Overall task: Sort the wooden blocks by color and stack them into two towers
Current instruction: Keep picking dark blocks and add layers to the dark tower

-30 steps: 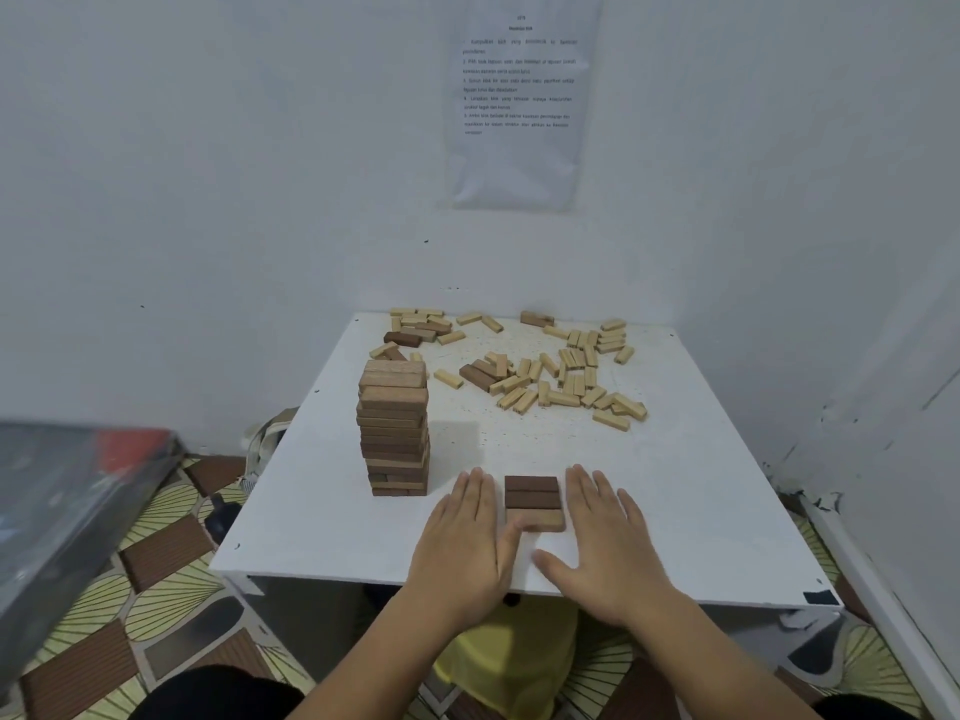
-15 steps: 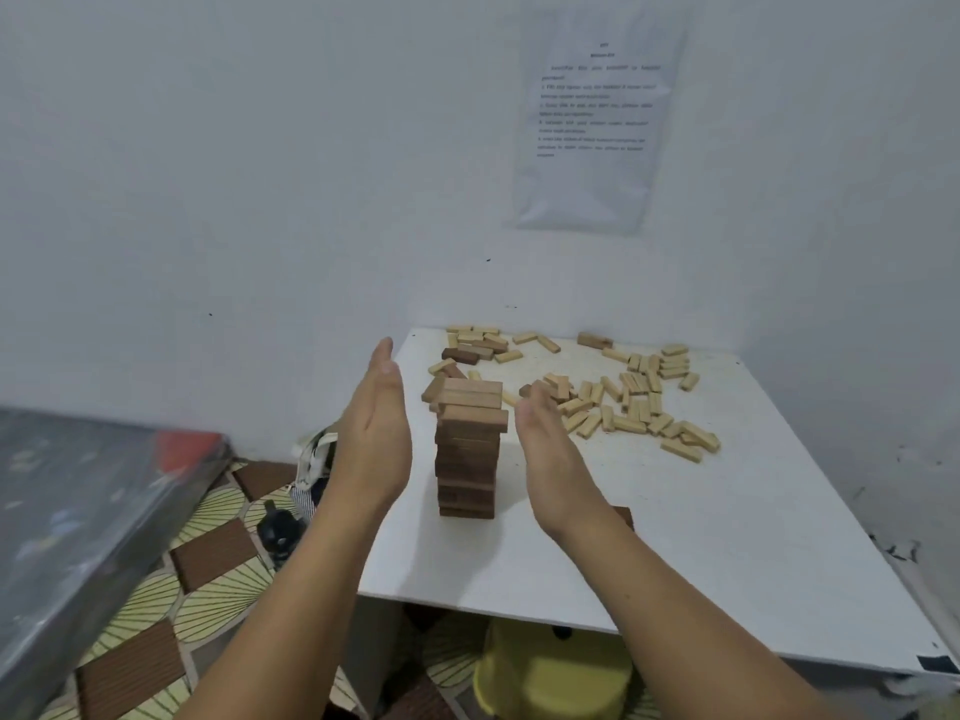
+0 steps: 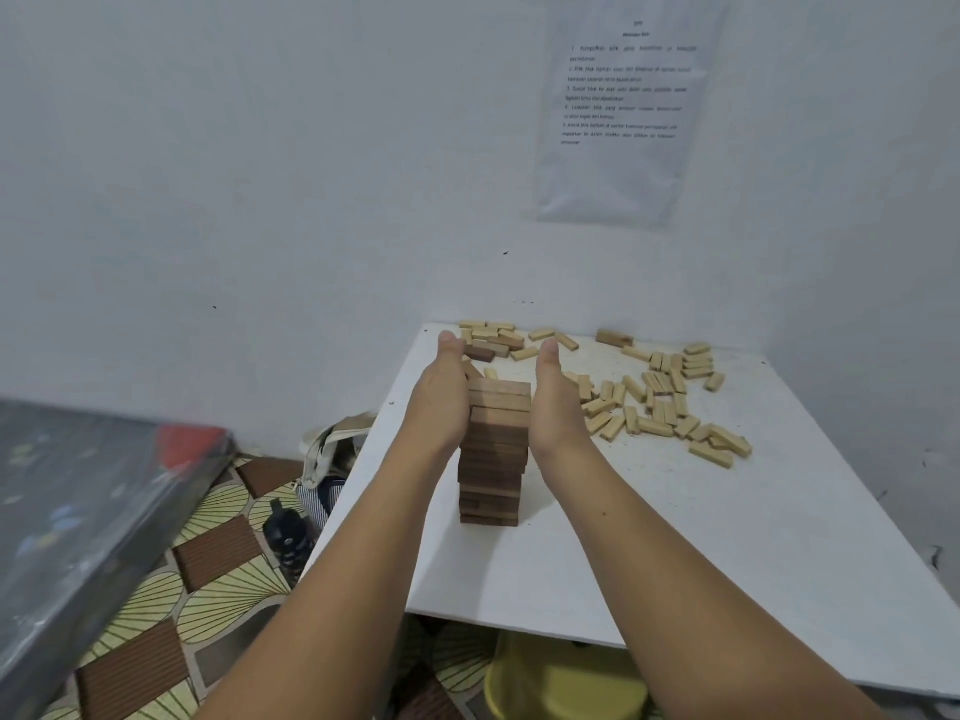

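Note:
A tower of dark brown blocks (image 3: pixel 491 470) stands on the white table (image 3: pixel 727 537), near its left edge. My left hand (image 3: pixel 444 394) presses flat against the tower's upper left side, fingers straight. Against the upper right side lies my right hand (image 3: pixel 553 402), also flat with straight fingers. Many light wooden blocks (image 3: pixel 660 402) are scattered across the far part of the table. A few brown blocks (image 3: pixel 480 352) sit among light ones at the far left corner, and one brown block (image 3: pixel 614 337) is near the back wall.
A printed sheet (image 3: pixel 623 106) hangs on the white wall behind. A yellow stool (image 3: pixel 561 678) shows under the table's front edge. A bag (image 3: pixel 332 449) and a dark bottle (image 3: pixel 285 537) are on the patterned floor at left, beside a grey slab (image 3: pixel 78 511).
Both hands left the small brown set at the table's front edge, rose to the tower and closed in from open air onto its upper sides. The view shifted left.

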Demonstrator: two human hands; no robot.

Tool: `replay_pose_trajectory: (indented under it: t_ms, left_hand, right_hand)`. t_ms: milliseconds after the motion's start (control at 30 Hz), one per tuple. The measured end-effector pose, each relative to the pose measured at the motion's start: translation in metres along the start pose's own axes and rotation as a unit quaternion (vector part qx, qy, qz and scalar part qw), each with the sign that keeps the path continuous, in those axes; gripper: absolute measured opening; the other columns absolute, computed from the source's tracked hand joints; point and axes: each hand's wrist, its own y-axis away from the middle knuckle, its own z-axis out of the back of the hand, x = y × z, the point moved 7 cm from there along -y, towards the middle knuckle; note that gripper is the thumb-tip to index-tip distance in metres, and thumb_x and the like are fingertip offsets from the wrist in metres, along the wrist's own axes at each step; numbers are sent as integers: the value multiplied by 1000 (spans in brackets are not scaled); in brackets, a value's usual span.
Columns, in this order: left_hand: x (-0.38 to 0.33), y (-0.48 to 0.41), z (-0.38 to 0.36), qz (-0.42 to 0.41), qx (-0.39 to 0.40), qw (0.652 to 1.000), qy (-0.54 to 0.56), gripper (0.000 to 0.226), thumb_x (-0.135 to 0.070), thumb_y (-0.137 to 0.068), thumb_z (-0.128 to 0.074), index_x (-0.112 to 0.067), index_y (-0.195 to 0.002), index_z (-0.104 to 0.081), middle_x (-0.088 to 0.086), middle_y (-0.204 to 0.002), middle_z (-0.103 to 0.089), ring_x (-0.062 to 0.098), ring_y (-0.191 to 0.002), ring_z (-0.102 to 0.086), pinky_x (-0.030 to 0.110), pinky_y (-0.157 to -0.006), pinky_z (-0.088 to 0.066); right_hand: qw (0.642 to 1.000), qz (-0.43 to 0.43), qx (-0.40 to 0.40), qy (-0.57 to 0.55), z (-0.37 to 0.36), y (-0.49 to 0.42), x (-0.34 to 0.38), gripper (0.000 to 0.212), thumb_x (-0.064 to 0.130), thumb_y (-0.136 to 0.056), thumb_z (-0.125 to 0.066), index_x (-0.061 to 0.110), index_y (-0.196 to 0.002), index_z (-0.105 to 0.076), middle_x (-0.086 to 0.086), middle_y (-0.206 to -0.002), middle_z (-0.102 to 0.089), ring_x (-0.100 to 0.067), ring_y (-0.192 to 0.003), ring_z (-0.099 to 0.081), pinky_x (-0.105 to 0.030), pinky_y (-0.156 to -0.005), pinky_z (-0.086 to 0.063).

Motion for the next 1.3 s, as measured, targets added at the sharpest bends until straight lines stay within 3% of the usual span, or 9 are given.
replay_pose_trajectory:
  t_ms: [233,333,467,667,933,1033,1100,1200,1300]
  left_hand:
    - [4,-2,-9,-11,16,1000,2,47,-60,-109,-14,-51,-96,-59,-33,-99,-54,-15,-98,-47,28,-103,-29]
    - [8,-4,-11,-14,11,1000,5,55,-62,-108,-14,-44,-130,-61,-29,-119,-56,1,-124,-50,26,-107,-30]
    - [5,-2,-10,-19,-2,1000,2,51,-56,-110,-16,-43,-105,-66,-29,-95,-60,-15,-94,-54,13,-86,-35]
    - [11,-9,-9,-21,9,1000,2,64,-62,-108,-13,-34,-146,-55,-14,-134,-56,8,-131,-47,30,-112,-31]
    - [0,1,-1,-26,-12,999,19,60,-60,-108,-14,-36,-144,-56,-23,-123,-53,3,-129,-45,24,-103,-26]
    - [-16,41,12,-112,-90,989,-15,48,-48,-112,-27,-32,-150,-52,-25,-137,-49,-22,-126,-39,12,-107,-27]
    - [-24,89,13,-274,-121,951,-79,43,-31,-109,-42,-24,-150,-52,-19,-155,-46,-14,-144,-28,14,-119,-24]
    - [3,143,-26,-377,11,908,-185,52,-18,-97,-58,-26,-148,-55,-23,-157,-44,-1,-149,-32,20,-121,-29]
    - [44,146,-73,-260,175,893,-321,62,-43,-99,-58,-47,-156,-35,-50,-153,-14,-29,-138,-5,5,-116,-2]
  right_hand:
    - [1000,-2,3,-14,-8,2,3,110,93,-63,-21,37,-156,-37,13,-164,-32,-8,-153,-22,-44,-127,-17]
    - [1000,-5,9,-4,-10,3,4,98,85,-73,-21,36,-156,-36,13,-165,-29,-9,-154,-19,-45,-127,-15]
    - [1000,6,12,4,-11,0,1,82,77,-90,-20,34,-158,-33,11,-166,-26,-12,-156,-16,-47,-127,-13]
    - [1000,3,26,-9,-10,-4,-3,66,66,-103,-21,32,-158,-34,11,-165,-29,-11,-154,-21,-44,-127,-16]
    - [1000,-5,18,-14,-2,0,2,104,94,-71,-18,37,-156,-36,10,-159,-41,-12,-149,-32,-45,-126,-22]
    - [1000,19,10,-4,22,14,-2,73,74,-99,-21,33,-158,-34,12,-160,-37,-10,-151,-27,-40,-126,-17]
    - [997,52,14,46,51,28,-14,63,65,-100,-34,35,-156,-39,21,-156,-41,-2,-148,-30,-36,-124,-20]
    - [979,47,-2,200,108,48,-49,66,30,-98,-59,35,-158,-33,20,-156,-38,-5,-144,-33,-32,-119,-27]
    - [939,13,23,342,158,66,-84,80,25,-89,-70,32,-159,-31,11,-161,-34,-12,-147,-32,-29,-118,-25]
